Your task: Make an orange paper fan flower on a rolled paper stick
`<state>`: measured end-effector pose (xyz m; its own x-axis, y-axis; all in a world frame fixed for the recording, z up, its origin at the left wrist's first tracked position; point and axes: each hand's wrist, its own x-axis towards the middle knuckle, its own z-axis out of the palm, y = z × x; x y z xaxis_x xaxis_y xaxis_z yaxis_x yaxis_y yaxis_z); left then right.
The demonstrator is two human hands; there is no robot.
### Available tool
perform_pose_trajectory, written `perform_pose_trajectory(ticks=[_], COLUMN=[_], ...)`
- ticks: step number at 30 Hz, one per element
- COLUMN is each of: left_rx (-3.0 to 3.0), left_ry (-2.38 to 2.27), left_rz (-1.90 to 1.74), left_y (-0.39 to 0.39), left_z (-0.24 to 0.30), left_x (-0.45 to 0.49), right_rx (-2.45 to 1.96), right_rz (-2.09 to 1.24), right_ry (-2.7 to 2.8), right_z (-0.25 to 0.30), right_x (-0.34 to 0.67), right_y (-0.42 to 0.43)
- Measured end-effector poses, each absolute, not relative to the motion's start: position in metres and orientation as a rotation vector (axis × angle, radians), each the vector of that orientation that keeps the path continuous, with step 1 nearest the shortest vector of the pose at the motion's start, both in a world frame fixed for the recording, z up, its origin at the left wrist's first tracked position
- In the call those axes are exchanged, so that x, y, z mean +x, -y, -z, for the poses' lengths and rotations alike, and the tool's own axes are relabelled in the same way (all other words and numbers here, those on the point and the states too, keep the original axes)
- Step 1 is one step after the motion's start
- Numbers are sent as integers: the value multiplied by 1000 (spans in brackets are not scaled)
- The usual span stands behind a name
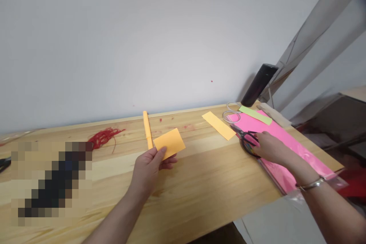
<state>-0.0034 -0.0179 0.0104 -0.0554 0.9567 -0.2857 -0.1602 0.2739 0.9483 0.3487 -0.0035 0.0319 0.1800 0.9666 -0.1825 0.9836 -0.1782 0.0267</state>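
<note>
My left hand (151,166) pinches a small piece of orange paper (170,143) between thumb and fingers, above the wooden table. Just behind it lies a slim orange stick (146,126), perhaps a marker; the paper and hand hide its near end. Over at the right, my right hand (267,145) has its fingers closed at the black handles of a pair of scissors (246,136). The scissors' blades point away to the left, over the edge of a pink paper pack (281,141). Beside their tips rests an orange paper strip (219,126).
A light green strip (255,114) lies on the pink pack, near pale rings (231,116). A black cylinder (259,85) leans by the wall (171,45). Tangled red thread (104,137) and a blurred-out dark object (54,183) are on the table (194,187) at left.
</note>
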Motion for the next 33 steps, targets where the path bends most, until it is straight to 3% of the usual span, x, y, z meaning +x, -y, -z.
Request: perform_pose_trajectory(ticks=[4,7,11,14,17,24,33], left_rx=[839,822,765,706,643,546,473], left_ry=[-1264,-1243,-1216,-1199,-1185,-1151,-1184], left_rz=[-1133,-1135,-1140,-1151,-1173,-1219,-1309], left_y=[19,19,18,16,13,8,6], left_z=[-11,-11,-11,-8,-8,-11,-9], left_x=[-4,-5,-7,-8,-9,-14,-14], right_rx=[2273,2326,2264,1824,1339,950,873], right_rz=[210,419,1395,2156,2591,2900,2573], right_ry=[-2040,-2139,-2322,-2404,-2374,-2284,-2411], right_z=[-39,-53,-70,-68,-55,-29,-32], right_x=[350,338,297,256,222,199,205], right_y=[21,34,40,32,17,-12,8])
